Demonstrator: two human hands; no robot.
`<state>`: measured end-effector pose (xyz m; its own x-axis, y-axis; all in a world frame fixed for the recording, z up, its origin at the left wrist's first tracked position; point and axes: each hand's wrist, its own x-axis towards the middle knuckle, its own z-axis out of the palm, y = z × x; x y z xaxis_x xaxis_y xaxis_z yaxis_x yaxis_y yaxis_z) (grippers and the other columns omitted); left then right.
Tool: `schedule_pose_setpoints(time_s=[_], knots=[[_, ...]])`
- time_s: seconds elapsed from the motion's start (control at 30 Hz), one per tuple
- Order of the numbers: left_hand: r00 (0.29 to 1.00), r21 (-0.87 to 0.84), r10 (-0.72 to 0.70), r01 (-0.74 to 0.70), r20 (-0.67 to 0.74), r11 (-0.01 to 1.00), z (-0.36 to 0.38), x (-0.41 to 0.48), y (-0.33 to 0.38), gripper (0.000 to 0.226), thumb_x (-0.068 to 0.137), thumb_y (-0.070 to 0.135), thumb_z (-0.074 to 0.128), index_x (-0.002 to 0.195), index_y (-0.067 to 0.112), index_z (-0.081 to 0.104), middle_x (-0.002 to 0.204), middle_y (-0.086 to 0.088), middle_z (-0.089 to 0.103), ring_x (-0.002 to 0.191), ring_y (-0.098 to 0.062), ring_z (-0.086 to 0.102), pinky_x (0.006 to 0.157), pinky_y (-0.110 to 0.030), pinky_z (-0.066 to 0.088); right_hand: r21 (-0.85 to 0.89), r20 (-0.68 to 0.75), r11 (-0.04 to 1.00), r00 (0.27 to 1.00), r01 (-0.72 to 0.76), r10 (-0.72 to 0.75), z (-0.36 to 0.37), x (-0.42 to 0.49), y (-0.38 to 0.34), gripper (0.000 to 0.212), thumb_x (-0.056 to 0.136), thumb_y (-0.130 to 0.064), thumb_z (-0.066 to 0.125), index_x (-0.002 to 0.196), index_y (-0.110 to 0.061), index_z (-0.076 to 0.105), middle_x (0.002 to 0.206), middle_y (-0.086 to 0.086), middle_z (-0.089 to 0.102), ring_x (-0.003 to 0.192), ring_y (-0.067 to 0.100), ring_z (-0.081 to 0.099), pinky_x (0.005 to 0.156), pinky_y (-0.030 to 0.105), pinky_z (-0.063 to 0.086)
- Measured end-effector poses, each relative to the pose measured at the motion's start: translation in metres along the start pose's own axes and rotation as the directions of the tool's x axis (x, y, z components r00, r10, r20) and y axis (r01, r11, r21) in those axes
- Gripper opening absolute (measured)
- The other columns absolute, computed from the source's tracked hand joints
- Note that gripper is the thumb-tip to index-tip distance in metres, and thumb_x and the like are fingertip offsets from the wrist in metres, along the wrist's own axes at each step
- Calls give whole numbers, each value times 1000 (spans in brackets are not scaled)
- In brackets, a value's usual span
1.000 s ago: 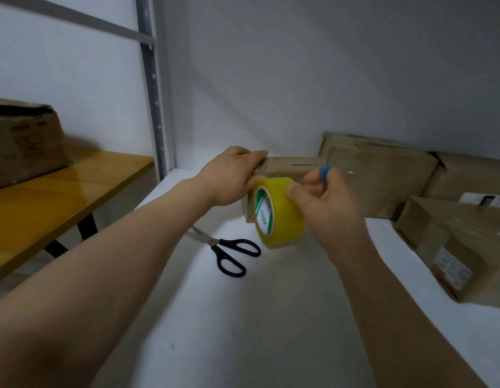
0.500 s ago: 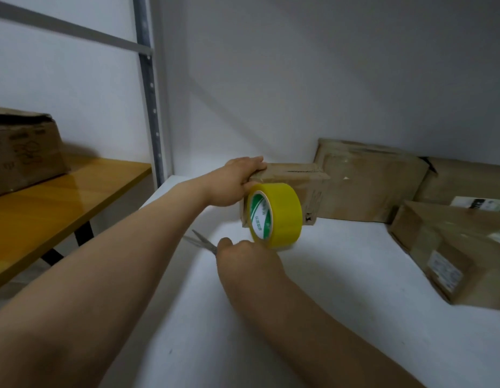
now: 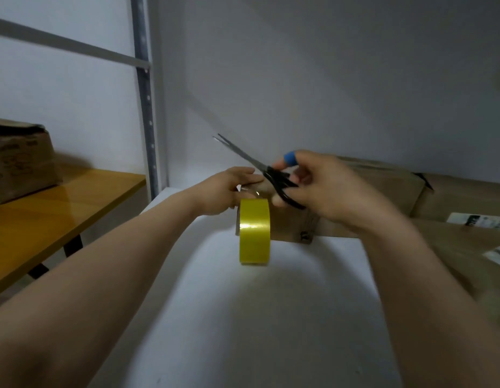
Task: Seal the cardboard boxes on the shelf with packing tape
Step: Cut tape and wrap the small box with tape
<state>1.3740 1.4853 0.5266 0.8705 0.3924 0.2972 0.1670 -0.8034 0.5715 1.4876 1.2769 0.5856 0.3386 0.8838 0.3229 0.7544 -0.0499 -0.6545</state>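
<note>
A yellow roll of packing tape [image 3: 254, 232] hangs on edge against the front of a small cardboard box [image 3: 292, 226] on the white shelf [image 3: 243, 317]. My left hand [image 3: 229, 191] rests on the box's top left corner, fingers laid over the tape end there. My right hand [image 3: 324, 186] holds black-handled scissors [image 3: 271, 176] above the box, blades slightly apart and pointing up and to the left. A blue cover sits on one right fingertip.
Larger cardboard boxes [image 3: 383, 189] lean against the back wall, and more labelled ones [image 3: 467, 247] lie at the right. A metal shelf upright [image 3: 145, 93] stands at the left, with a wooden table [image 3: 47, 214] and another box [image 3: 19, 161] beyond it.
My right hand let go of the tape roll, reached down to the scissors on the shelf, and has lifted them above the box. The left hand stayed on the box.
</note>
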Motion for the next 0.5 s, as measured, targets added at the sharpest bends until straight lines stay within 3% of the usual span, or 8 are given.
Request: schedule_pose_setpoints(time_s=[0.07, 0.13, 0.23, 0.3, 0.33, 0.4, 0.43, 0.5], knots=[[999, -50, -36, 36, 1, 998, -1, 2, 4, 35, 97, 20, 66, 130, 25, 61, 129, 9, 52, 92, -11, 61, 72, -20, 54, -46, -86, 999, 996, 8, -12, 18, 34, 17, 44, 84, -13, 78, 124, -27, 66, 107, -9, 70, 102, 13, 67, 100, 37, 52], [997, -99, -81, 82, 20, 992, -2, 2, 9, 27, 96, 14, 66, 121, 26, 61, 110, 9, 60, 82, -11, 60, 66, -16, 52, -87, -61, 996, 998, 7, -12, 33, 55, 31, 45, 89, -9, 72, 130, -25, 64, 120, -4, 70, 112, 13, 64, 102, 29, 47], [981, -192, -192, 191, 14, 963, -3, -2, 5, 62, 94, 6, 66, 148, 22, 40, 128, 0, 56, 91, -17, 66, 76, -23, 57, -73, -71, 997, 997, 30, -35, 47, 66, 45, 42, 91, -8, 68, 129, -24, 63, 117, -4, 67, 109, 13, 63, 88, 17, 43], [942, -445, -329, 267, -68, 855, -2, -9, 4, 63, 93, -2, 64, 147, 16, 36, 138, -6, 48, 96, -22, 67, 81, -29, 58, -46, -100, 999, 995, 23, -27, 50, 70, 50, 40, 91, -7, 68, 127, -24, 64, 114, -4, 64, 108, 13, 62, 91, 20, 44], [896, -593, -433, 295, -100, 749, -1, -14, 7, 51, 95, 1, 63, 139, 12, 41, 137, -12, 49, 94, -25, 67, 80, -33, 59, -33, -106, 999, 994, 22, -25, 51, 72, 52, 40, 91, -7, 69, 127, -24, 65, 113, -4, 64, 108, 14, 63, 95, 23, 46], [808, -761, -588, 360, -34, 540, 6, -22, 18, 37, 96, 28, 67, 123, 11, 49, 126, -15, 56, 96, -27, 66, 82, -38, 59, -24, -113, 999, 993, 33, -35, 51, 75, 55, 40, 90, -7, 69, 126, -23, 66, 111, -2, 65, 106, 15, 64, 97, 27, 49], [790, -755, -613, 416, 24, 507, 12, -24, 22, 42, 92, 42, 68, 118, 12, 53, 121, -13, 59, 100, -27, 65, 87, -41, 57, -22, -116, 999, 992, 44, -46, 51, 75, 56, 40, 90, -7, 69, 126, -24, 66, 109, -3, 66, 105, 15, 64, 96, 27, 50], [781, -710, -613, 499, 120, 497, 23, -26, 30, 44, 88, 50, 69, 114, 15, 60, 115, -9, 65, 103, -26, 64, 94, -43, 53, -9, -120, 998, 991, 58, -58, 52, 74, 56, 40, 90, -5, 69, 126, -23, 65, 107, -5, 65, 103, 12, 63, 93, 23, 50]])
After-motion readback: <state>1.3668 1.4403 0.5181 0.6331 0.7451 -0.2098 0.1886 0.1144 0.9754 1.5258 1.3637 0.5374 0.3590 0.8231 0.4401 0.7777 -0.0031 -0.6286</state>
